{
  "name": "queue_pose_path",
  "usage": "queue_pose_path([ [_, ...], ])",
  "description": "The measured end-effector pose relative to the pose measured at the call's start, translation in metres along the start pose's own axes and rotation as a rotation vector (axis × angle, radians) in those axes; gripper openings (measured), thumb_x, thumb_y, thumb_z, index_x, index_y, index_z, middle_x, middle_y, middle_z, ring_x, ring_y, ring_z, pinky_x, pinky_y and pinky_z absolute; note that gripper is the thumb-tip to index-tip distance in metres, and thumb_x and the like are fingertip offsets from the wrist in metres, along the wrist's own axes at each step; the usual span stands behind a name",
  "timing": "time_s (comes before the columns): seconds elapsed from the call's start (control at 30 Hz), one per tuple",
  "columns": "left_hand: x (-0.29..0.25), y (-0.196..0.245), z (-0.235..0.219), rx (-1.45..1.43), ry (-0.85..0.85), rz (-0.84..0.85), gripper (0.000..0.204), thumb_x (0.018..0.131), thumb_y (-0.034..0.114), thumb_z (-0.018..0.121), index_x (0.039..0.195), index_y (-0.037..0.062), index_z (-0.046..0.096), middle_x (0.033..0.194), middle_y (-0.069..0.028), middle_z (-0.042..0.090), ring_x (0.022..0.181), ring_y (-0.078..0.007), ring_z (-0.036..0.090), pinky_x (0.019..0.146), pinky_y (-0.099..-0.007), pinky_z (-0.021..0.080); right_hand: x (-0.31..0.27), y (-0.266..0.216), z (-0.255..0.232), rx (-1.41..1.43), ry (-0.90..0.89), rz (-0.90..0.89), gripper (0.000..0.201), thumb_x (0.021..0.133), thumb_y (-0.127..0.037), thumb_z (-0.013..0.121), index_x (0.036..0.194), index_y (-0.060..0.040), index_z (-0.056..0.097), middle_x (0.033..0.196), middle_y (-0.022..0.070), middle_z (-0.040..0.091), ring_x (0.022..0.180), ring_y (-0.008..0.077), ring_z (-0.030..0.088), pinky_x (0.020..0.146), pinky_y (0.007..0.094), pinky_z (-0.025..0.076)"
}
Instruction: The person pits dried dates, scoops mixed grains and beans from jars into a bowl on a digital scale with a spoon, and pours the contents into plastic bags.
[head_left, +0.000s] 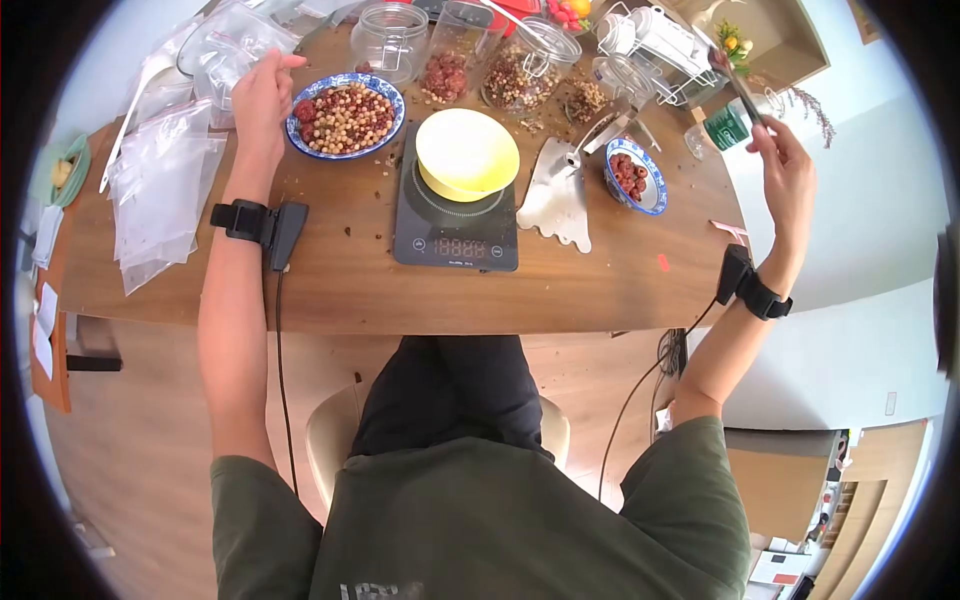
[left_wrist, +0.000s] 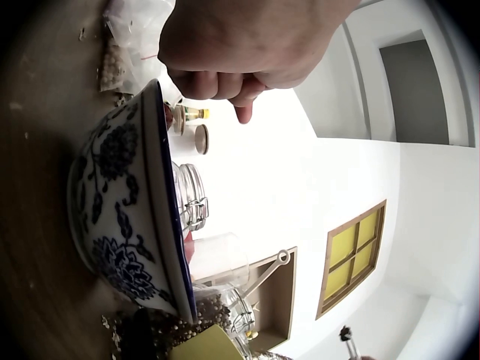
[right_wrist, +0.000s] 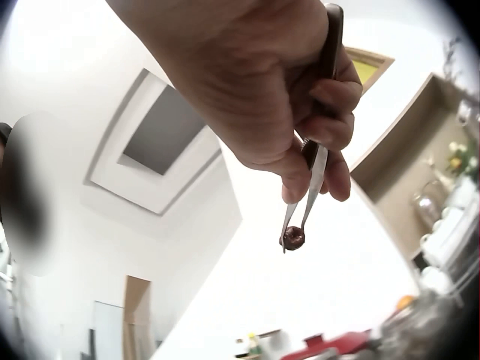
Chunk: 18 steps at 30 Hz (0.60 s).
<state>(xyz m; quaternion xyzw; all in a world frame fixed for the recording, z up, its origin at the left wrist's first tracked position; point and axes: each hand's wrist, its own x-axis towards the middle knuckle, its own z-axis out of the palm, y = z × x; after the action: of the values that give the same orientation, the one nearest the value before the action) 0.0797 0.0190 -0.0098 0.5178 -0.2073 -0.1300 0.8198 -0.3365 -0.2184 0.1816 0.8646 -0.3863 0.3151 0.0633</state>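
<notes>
My right hand [head_left: 790,180] is raised at the right, above the table's edge, gripping a pair of tweezers [right_wrist: 319,171]. Their tips pinch a small dark-red dried fruit ring [right_wrist: 295,238] in mid-air. A small blue-and-white bowl [head_left: 655,192] with similar red pieces stands to the lower left of that hand. My left hand [head_left: 262,105] hovers beside the larger patterned bowl [left_wrist: 124,202], fingers curled in and one digit sticking out, with nothing visible in its grasp. Beans and red pieces fill that bowl. Between the hands, a yellow bowl [head_left: 468,150] sits on a black kitchen scale [head_left: 455,245].
Clear plastic bags [head_left: 160,190] lie at the left. Along the back stand glass jars [head_left: 388,45], one holding mixed beans. A flat pale scalloped plate [head_left: 556,205] lies right of the scale. A white rack [head_left: 660,50] and green-labelled container [head_left: 727,128] are at the back right.
</notes>
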Motion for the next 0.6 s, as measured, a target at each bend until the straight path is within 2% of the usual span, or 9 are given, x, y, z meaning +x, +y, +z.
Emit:
queue_pose_path([
  [0.03,0.0,-0.001,0.0,0.002,-0.006,-0.003,0.03,0.093,0.023,0.048,0.087,-0.0013,0.063,0.051,0.0079,0.034,0.04,-0.0009,0.025,0.037,-0.0192,0.017,-0.002,0.02,0.005,-0.001,0.0,0.007,0.03,0.087,-0.028,0.057,0.108,-0.0078,0.063,0.072,0.0093,0.066,0.068,0.0134,0.063,0.062,0.0253,0.045],
  [0.1,0.0,-0.001,0.001,0.0,-0.014,0.013,0.03,0.093,0.024,0.048,0.087,-0.001,0.063,0.051,0.0079,0.034,0.04,-0.0009,0.025,0.037,-0.0191,0.017,-0.008,0.059,0.022,-0.048,-0.122,0.091,0.028,0.086,-0.026,0.057,0.105,-0.0066,0.064,0.07,0.0103,0.066,0.065,0.0164,0.063,0.062,0.0283,0.046],
  [0.17,0.0,-0.001,0.002,-0.003,-0.014,0.006,0.03,0.093,0.024,0.048,0.087,-0.001,0.063,0.051,0.0079,0.034,0.041,-0.0009,0.025,0.038,-0.019,0.017,-0.019,0.097,0.048,-0.067,-0.275,0.065,0.027,0.084,-0.024,0.057,0.102,-0.005,0.064,0.069,0.0116,0.065,0.064,0.019,0.063,0.063,0.031,0.047],
  [0.23,0.0,0.001,0.001,-0.002,-0.009,0.001,0.03,0.093,0.024,0.048,0.087,-0.0009,0.063,0.051,0.0078,0.034,0.041,-0.0009,0.025,0.038,-0.019,0.017,-0.036,0.094,0.064,-0.012,-0.421,0.142,0.027,0.083,-0.025,0.058,0.097,-0.0028,0.064,0.068,0.0113,0.064,0.066,0.0219,0.064,0.064,0.0325,0.048],
  [0.3,0.0,0.001,0.0,-0.003,-0.014,0.002,0.031,0.093,0.025,0.047,0.087,-0.001,0.063,0.051,0.0079,0.034,0.041,-0.0009,0.025,0.038,-0.0191,0.017,-0.047,0.098,0.079,-0.058,-0.478,0.081,0.026,0.083,-0.026,0.058,0.096,-0.0042,0.065,0.067,0.0109,0.064,0.066,0.024,0.064,0.065,0.0333,0.048],
  [0.4,-0.001,0.0,0.0,0.0,-0.01,0.001,0.031,0.093,0.025,0.047,0.087,-0.0011,0.064,0.051,0.008,0.034,0.041,-0.0011,0.026,0.037,-0.0193,0.017,-0.047,0.093,0.083,-0.127,-0.577,0.11,0.024,0.082,-0.026,0.059,0.095,-0.0063,0.065,0.067,0.0108,0.064,0.066,0.0256,0.064,0.065,0.0349,0.048],
  [0.43,0.0,-0.001,0.0,0.005,-0.006,0.003,0.031,0.093,0.025,0.047,0.087,-0.0011,0.064,0.051,0.008,0.034,0.041,-0.0011,0.026,0.037,-0.0193,0.017,-0.045,0.089,0.08,-0.121,-0.579,0.106,0.024,0.082,-0.026,0.059,0.095,-0.0063,0.065,0.067,0.0108,0.064,0.066,0.0256,0.064,0.065,0.0349,0.048],
  [0.5,-0.001,-0.001,0.0,0.01,0.003,-0.006,0.031,0.092,0.025,0.048,0.086,-0.0013,0.064,0.051,0.008,0.035,0.041,-0.0012,0.026,0.037,-0.0194,0.018,-0.037,0.071,0.065,-0.07,-0.452,0.14,0.024,0.083,-0.026,0.059,0.098,-0.0084,0.064,0.066,0.011,0.063,0.067,0.0246,0.064,0.064,0.0345,0.047],
  [0.6,0.003,-0.004,0.0,-0.005,-0.001,0.013,0.032,0.093,0.025,0.047,0.086,-0.0018,0.063,0.051,0.0076,0.034,0.039,-0.0017,0.026,0.036,-0.0196,0.018,-0.025,0.018,0.033,-0.051,-0.261,0.053,0.027,0.085,-0.026,0.058,0.103,-0.0064,0.062,0.068,0.0122,0.064,0.065,0.0226,0.063,0.061,0.0312,0.046],
])
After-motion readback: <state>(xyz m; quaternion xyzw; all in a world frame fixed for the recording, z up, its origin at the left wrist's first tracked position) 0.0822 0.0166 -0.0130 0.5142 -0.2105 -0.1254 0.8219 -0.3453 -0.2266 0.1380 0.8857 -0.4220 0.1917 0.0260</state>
